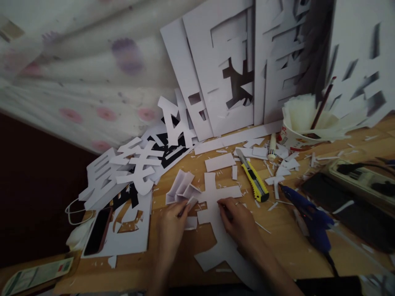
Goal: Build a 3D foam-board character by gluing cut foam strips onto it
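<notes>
A large white cut-out character lies flat on the wooden table in front of me. My left hand pinches a small white foam strip at the character's left edge, beside a folded white piece. My right hand rests on the character's middle with fingers curled, pressing it down; whether it holds anything is hidden.
A yellow utility knife lies just beyond my right hand, and a blue glue gun to the right. A heap of white cut-out characters, a phone, a cup of scraps and leaning cut boards surround the spot.
</notes>
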{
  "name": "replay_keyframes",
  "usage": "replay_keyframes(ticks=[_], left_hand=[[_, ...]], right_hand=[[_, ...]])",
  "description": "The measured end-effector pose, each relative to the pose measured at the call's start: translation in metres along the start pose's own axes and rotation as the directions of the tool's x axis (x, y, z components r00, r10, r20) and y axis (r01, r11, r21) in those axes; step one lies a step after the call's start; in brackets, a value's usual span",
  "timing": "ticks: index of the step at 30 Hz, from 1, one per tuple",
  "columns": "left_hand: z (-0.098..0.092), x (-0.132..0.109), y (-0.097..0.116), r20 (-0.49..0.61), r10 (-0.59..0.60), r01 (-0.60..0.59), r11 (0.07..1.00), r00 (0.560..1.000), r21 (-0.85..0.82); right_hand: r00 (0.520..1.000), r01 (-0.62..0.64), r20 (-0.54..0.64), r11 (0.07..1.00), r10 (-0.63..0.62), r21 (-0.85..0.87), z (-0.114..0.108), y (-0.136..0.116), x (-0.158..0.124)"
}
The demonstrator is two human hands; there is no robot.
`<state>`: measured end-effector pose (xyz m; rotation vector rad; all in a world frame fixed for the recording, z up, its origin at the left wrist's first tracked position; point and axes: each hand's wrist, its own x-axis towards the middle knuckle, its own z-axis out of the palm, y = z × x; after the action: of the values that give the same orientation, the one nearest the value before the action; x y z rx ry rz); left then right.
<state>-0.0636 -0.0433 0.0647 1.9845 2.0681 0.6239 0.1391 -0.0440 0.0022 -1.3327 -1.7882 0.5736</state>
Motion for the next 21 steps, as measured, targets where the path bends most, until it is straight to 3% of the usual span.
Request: replay_keyframes(ticks=[21], left_hand=[[-0.0012,-0.0015,0.0002,-0.004,0.028,-0.028,0.999,1.0,0.029]], right_hand=[[1.0,0.006,0.022,1.0,-0.006,-0.005,-0.0015,-0.0023,0.0021]])
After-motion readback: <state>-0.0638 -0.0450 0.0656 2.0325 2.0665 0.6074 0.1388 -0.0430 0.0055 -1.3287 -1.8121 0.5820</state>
